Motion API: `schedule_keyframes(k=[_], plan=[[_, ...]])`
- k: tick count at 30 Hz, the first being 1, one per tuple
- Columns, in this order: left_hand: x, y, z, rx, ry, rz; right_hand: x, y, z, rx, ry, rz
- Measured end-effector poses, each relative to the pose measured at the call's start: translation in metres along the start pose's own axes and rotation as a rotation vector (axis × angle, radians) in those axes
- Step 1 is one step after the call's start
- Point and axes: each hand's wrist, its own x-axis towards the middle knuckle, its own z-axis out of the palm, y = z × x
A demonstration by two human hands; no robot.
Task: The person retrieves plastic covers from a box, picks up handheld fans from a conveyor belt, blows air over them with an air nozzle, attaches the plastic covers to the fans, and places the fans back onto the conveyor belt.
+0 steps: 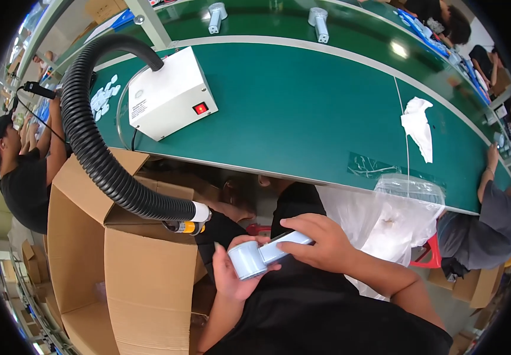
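Between my hands, above my lap, is a light-blue plastic part (247, 259) with a wide round head and a straight handle. My left hand (234, 277) cups the round head from below, its fingers and thumb around it. Around the handle's far end, my right hand (320, 241) is closed, fingers on top and thumb beneath. Just beyond the part hangs the nozzle (187, 226) of a black ribbed hose (84, 118), with a white collar and a yellow band. The hose runs to a white box-shaped machine (172, 94) with a lit red switch.
A large open cardboard box (149, 290) stands at my left. The green table (302, 112) carries a white cloth (418, 127) and small pale-blue pieces (104, 97). Two similar parts stand on the green conveyor (267, 22) behind. Clear plastic sheeting (379, 231) hangs at right; other people sit on both sides.
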Motion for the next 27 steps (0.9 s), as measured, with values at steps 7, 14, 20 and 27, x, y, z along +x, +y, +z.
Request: schedule_keyframes(k=[7,14,20,27], plan=[[-0.005,-0.004,0.004,0.233,0.001,0.192,-0.002,-0.004,0.018,0.07,0.346,0.191],[-0.002,-0.003,-0.01,0.46,0.078,0.171,-0.006,-0.002,0.001,0.132,-0.206,0.158],[-0.004,-0.008,-0.039,0.649,0.147,0.126,-0.009,-0.01,0.007,0.443,-0.575,0.473],[-0.008,-0.02,-0.083,0.356,0.07,-0.075,0.017,-0.019,0.024,0.256,-0.902,0.261]])
